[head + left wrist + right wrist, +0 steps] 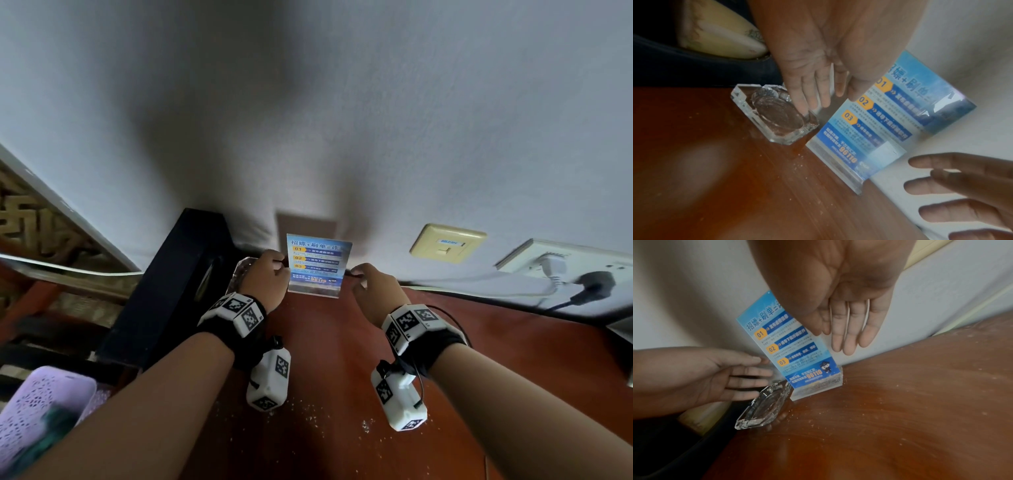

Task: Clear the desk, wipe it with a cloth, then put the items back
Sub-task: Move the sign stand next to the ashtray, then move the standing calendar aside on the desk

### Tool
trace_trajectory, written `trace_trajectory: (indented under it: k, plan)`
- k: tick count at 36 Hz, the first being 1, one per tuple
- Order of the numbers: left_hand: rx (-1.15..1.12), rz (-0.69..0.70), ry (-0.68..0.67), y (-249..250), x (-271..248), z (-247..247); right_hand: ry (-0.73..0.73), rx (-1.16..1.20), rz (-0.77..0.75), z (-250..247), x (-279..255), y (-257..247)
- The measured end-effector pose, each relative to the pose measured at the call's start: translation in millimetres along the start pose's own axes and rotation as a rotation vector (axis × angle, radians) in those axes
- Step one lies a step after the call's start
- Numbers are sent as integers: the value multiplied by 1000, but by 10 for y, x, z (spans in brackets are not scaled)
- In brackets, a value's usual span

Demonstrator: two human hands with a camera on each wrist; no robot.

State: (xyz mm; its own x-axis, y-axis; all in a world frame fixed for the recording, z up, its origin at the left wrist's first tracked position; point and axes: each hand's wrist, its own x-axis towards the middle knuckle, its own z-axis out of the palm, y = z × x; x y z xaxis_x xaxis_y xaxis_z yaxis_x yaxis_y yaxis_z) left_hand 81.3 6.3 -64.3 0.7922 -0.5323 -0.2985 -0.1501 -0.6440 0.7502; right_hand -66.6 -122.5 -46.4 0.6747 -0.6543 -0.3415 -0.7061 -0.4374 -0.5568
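A blue printed sign in a clear acrylic stand (317, 263) is upright at the back of the red-brown wooden desk (342, 359), against the wall. My left hand (270, 275) is at its left edge and my right hand (366, 282) is just off its right edge. Both hands have straight fingers and hold nothing. In the left wrist view my left hand (818, 91) hovers between the sign (879, 126) and a square glass ashtray (774, 115). In the right wrist view my right hand (849, 331) hangs beside the sign (795, 353), and the ashtray (764, 408) lies lower left.
White crumbs (308, 416) speckle the desk. A tall black box (164, 291) stands at the desk's left end. Wall sockets (448, 243) with a black plug and cables (596, 284) are on the right. A purple perforated basket (41, 407) sits lower left.
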Motion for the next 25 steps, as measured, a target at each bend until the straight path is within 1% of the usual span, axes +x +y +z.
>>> trace_trajectory:
  k: [3,7,12,14,18,25]
  plan:
    - [50,7,34,21,-87,4,8,-15,-4,-61,-102,110]
    - [25,20,3,152,-309,84,26,-26,-18,-197,-294,261]
    - [-7,21,87,325,-633,285,57,-46,-21,-373,-561,526]
    - [10,35,32,421,-801,387,71,-48,-18,-449,-679,649]
    - [39,85,-133,606,-1111,666,84,-50,4,-601,-915,954]
    - [88,171,-260,1033,-1540,1287,108,-18,94,-954,-1321,1617]
